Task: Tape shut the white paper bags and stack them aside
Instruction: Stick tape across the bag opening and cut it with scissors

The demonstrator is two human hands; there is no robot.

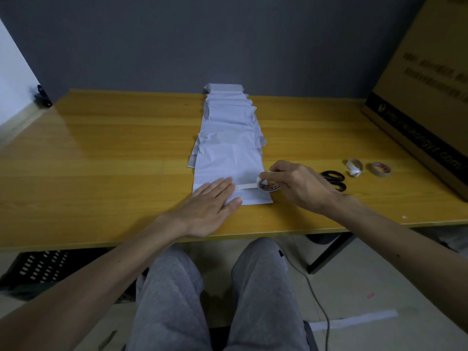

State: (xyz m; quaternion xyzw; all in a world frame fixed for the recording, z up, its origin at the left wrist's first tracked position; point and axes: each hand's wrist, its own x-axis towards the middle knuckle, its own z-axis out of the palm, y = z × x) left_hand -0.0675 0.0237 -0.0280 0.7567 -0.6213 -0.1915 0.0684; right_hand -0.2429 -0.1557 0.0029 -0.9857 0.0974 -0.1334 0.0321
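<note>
Several white paper bags (229, 127) lie overlapped in a row running away from me down the middle of the wooden table (101, 153). The nearest bag (228, 168) lies flat by the front edge. My left hand (210, 206) presses flat on its lower left part, fingers straight. My right hand (296, 186) grips a roll of tape (268, 184) standing on the bag's right side. A pale strip of tape (245, 186) runs from the roll leftwards to my left fingertips.
Black-handled scissors (334, 179) lie just right of my right hand. Two more tape rolls (354, 167) (381, 169) sit further right. A large cardboard box (425, 97) fills the table's right end. A black crate (38, 269) stands on the floor under the left side.
</note>
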